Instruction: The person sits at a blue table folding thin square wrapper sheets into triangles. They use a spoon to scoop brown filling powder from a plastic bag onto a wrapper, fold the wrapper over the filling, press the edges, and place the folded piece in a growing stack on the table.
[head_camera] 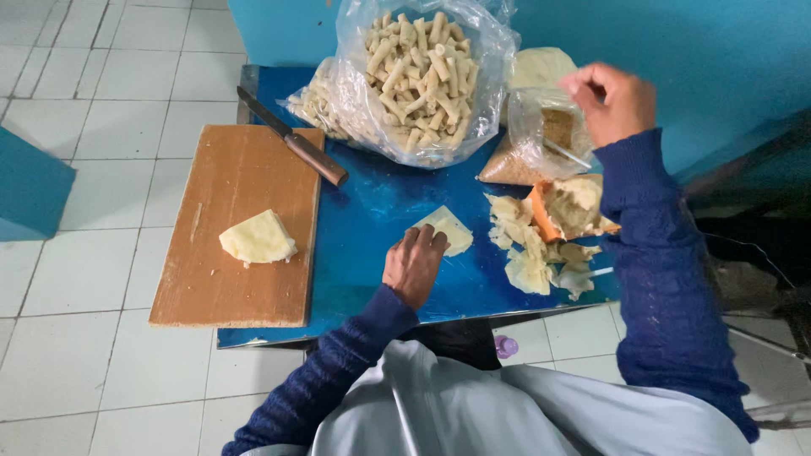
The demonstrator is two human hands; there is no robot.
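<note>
On small blue table (372,228): left hand (413,266) lying palm-down, fingertips pressing flat pale yellow dough sheet (449,230), grip loosely curled over its near edge. Right hand (610,101) raised above far right corner, grip pinched together on thin stick-like tool (564,154), somewhat blurred, poking into small clear plastic bag of brown crumbs (532,148). Beside pale sheet, to right: heap of torn pale dough scraps (532,262) and orange-rimmed chunk (568,207). Behind: large clear plastic bag of pale rolled dough sticks (418,72). At left: brown wooden cutting board (241,228) carrying wedge of pale yellow dough (258,238), wooden-handled knife (296,139) resting across board's far corner
</note>
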